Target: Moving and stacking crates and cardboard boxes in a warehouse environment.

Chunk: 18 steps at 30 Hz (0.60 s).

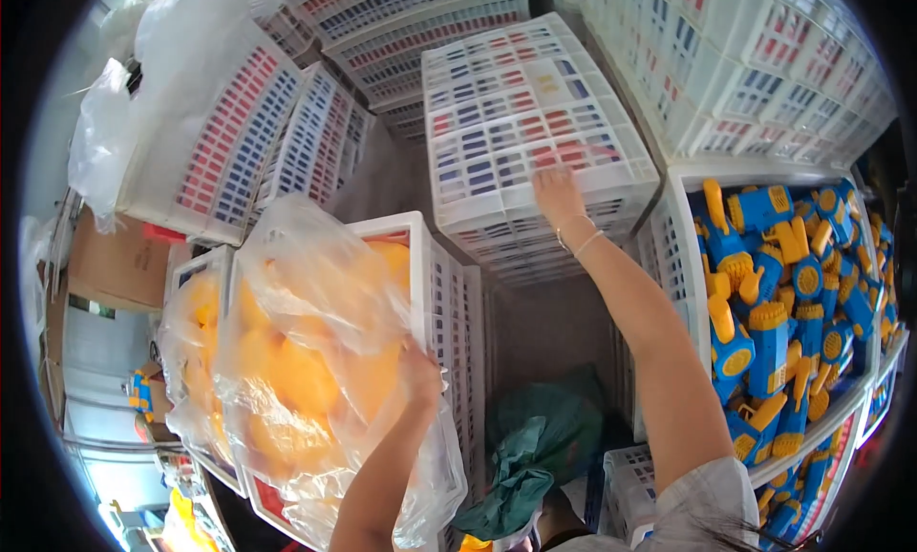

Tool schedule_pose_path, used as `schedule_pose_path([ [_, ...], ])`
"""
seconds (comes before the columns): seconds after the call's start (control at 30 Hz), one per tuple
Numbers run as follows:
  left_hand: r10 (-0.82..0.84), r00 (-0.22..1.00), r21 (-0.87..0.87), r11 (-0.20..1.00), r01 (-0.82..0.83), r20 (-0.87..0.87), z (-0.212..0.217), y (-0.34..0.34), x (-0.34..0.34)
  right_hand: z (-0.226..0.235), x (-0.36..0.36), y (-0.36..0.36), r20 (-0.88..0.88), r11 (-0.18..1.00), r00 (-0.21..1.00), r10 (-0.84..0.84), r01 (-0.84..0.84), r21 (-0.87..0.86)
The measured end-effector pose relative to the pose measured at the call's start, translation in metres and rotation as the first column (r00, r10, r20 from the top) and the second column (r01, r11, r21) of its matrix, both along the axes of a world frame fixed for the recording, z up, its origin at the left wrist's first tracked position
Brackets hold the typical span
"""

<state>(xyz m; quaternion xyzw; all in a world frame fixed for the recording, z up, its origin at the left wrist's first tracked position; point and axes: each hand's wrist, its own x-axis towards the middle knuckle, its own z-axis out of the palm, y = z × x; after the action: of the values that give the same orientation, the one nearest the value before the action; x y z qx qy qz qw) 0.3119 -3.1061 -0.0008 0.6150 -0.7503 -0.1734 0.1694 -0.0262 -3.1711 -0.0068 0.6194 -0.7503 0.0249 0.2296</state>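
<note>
My right hand [557, 191] reaches forward and curls its fingers over the near edge of a white slatted crate [478, 194], where red and blue shows through the slots. Nearer and to the left, my left hand [418, 372] is closed on the clear plastic bag [320, 308] at the right rim of another white crate [417, 265]. Whether those fingers also grip the rim, I cannot tell. Rounded yellow-orange pieces [296, 375] lie in that crate under the clear plastic.
At right, a white crate [680, 208] holds many blue-and-yellow plastic toy parts [769, 332]. Tall crate stacks [745, 84] rise behind. A dark green bag [521, 466] lies low between the crates. Plastic sheeting [181, 84] drapes the far-left crates, near a cardboard box [115, 265].
</note>
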Motion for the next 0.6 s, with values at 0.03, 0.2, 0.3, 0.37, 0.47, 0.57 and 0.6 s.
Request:
schedule_pose_path([
  [0.03,0.020,1.000,-0.021,1.000,-0.020,0.006,0.000,0.001,-0.002,-0.004,-0.004,-0.004,0.043,0.995,0.997,-0.069,0.066,0.073],
  [0.2,0.036,0.999,0.030,0.999,-0.036,-0.022,0.014,-0.001,-0.002,0.006,0.009,0.012,-0.009,0.990,0.996,0.085,-0.083,0.118],
  [0.3,0.020,0.999,-0.018,1.000,-0.020,-0.039,0.008,-0.002,-0.002,0.029,0.014,0.044,0.089,0.949,0.989,0.120,-0.141,0.281],
  [0.37,0.013,0.999,-0.042,0.999,-0.014,-0.040,0.007,-0.006,0.000,0.060,0.026,0.060,0.087,0.936,0.986,0.143,-0.163,0.311],
  [0.47,0.011,0.999,-0.028,1.000,-0.012,-0.045,0.007,-0.008,0.000,0.087,0.032,0.069,0.088,0.927,0.981,0.174,-0.193,0.322],
  [0.57,0.017,0.993,-0.053,0.998,-0.023,-0.118,-0.002,-0.010,-0.003,0.118,0.037,0.077,0.115,0.922,0.975,0.189,-0.217,0.321],
  [0.6,0.009,0.989,-0.051,0.999,-0.017,-0.145,-0.003,-0.010,0.000,0.132,0.045,0.082,0.151,0.909,0.969,0.196,-0.237,0.343],
])
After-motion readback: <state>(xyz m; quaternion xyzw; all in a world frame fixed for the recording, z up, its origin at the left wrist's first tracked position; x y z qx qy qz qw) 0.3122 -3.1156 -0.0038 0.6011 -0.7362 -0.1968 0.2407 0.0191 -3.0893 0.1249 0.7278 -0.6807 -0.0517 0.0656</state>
